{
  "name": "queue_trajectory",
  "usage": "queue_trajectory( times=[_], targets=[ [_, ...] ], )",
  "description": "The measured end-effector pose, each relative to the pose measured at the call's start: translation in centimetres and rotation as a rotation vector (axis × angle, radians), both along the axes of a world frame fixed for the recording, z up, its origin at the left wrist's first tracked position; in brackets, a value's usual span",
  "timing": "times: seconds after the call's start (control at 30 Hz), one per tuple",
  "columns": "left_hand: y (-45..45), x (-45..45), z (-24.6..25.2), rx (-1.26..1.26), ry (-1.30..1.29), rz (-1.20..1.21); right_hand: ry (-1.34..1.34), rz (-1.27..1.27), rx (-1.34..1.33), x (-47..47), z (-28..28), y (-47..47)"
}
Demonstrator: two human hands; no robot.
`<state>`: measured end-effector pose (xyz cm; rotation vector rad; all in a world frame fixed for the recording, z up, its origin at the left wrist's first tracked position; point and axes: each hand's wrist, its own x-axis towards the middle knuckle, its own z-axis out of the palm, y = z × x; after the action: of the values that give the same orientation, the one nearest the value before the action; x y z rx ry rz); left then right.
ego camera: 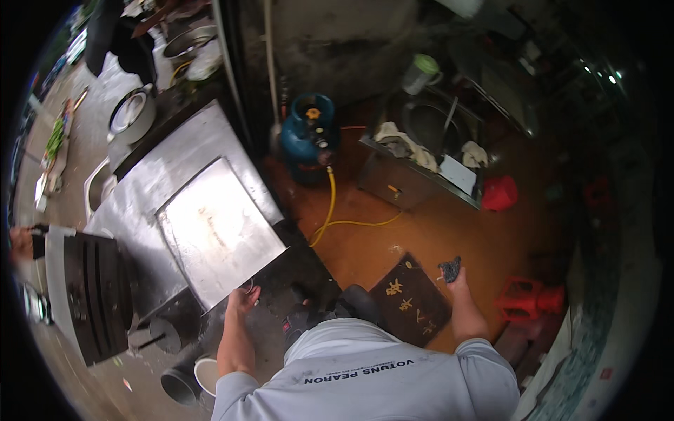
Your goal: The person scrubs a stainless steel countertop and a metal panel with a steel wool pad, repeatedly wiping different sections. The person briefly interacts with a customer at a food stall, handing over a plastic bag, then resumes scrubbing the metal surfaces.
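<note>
My left hand is at the near edge of a shiny, flat metal panel, its fingers curled at a small loop handle. The panel lies on a stainless steel worktop to my left. Out to my right, over the floor, my right hand grips a dark scouring pad that looks like steel wool. Beneath that arm lies a dark brown floor mat with yellow characters.
A blue gas cylinder stands ahead, its yellow hose crossing the orange floor to a metal stove stand with cloths. Red plastic stools stand right; a white bucket is left. A person stands at upper left.
</note>
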<state>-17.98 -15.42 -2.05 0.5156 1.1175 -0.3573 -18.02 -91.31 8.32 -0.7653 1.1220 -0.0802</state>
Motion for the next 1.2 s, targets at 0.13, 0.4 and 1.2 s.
queue_trajectory(
  times=[0.13, 0.4, 1.2],
  targets=[
    [1.9, 5.6, -2.0, 0.025, 0.197, -0.214, -0.139, -0.082, -0.045, 0.0, 5.0, -4.6],
    [0.6, 11.2, -2.5, 0.301, 0.218, 0.229, -0.177, 0.404, -0.621, 23.5, 10.0, -8.0],
    [-2.2, 9.3, 2.8, 0.615, 0.549, 0.498, -0.337, 0.968, -0.15, 60.4, 5.4, -22.9]
  ],
)
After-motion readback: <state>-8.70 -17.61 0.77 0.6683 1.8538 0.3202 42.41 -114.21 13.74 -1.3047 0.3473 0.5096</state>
